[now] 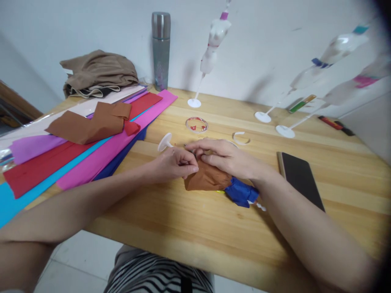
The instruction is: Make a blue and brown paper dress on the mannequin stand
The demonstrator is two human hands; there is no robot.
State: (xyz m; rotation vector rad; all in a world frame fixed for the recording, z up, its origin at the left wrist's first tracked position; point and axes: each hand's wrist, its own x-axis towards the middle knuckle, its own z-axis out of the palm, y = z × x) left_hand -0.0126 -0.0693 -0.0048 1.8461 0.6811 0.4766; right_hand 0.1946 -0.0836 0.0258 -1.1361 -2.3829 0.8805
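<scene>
— What are the hands gripping?
— A brown crepe paper piece (207,179), lying on the desk (214,228) left of the black phone (301,177). The left hand (172,165) is pinching its upper edge with its fingers drawn tight. The right hand (224,156), fingers narrowly curled, is pinching the same edge from the phone's side.
— Anything touching it?
— Blue crepe paper (241,194) is sticking out from under it, nearer the phone.
— And farther off?
— A clear tape roll (197,124) is lying beyond the hands, up-left of the phone. Coloured crepe sheets (91,158) are lying spread far left of it.
</scene>
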